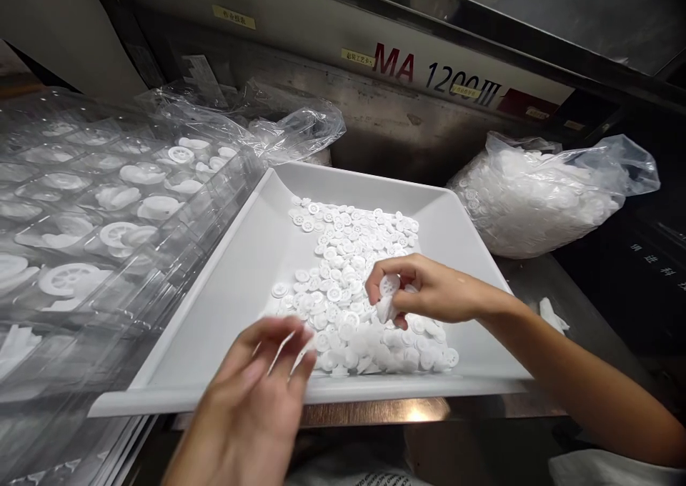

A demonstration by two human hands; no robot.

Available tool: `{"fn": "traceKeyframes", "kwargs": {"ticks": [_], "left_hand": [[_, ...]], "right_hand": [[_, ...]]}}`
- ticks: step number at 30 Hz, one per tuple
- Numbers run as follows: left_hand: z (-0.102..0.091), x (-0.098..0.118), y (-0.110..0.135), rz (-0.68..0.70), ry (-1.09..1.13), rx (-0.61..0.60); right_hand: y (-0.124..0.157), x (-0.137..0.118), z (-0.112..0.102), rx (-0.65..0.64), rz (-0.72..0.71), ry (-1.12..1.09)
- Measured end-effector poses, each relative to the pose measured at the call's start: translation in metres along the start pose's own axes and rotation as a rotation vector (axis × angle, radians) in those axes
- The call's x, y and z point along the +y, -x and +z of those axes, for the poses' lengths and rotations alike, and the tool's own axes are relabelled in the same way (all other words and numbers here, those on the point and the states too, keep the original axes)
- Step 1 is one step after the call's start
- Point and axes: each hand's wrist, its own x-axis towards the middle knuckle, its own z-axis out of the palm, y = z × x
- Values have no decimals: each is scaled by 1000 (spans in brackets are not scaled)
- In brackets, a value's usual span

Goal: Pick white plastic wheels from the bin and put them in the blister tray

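A shallow white tray holds a heap of small white plastic wheel-shaped discs. My right hand hovers over the heap, its fingers curled around a few of the discs. My left hand is at the tray's near edge, blurred, with its fingertips pinched on thin white discs. To the left lies a stack of clear blister trays with larger white wheels seated in their pockets.
A clear plastic bag full of white discs lies at the right of the tray. Another crumpled clear bag sits behind the blister trays. A machine panel marked "MA 1200" runs along the back. A metal ledge carries the tray.
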Motion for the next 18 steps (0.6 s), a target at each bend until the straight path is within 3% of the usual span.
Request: {"fn": "traceKeyframes", "kwargs": {"ticks": [2,5,10,18], "left_hand": [[29,-8,-6,-76,73,-35],[51,-23,-19,-185,158,-246],[51,-40,-34,-189,202,-275],[50,-35,-37,-223,208,-322]], "right_hand": [[-4,-17,10,14,-76,-15],[-8,-27,25,140,-211,109],[-8,-12,31,367,-286,247],[-1,-4,26,460,-308,371]]}}
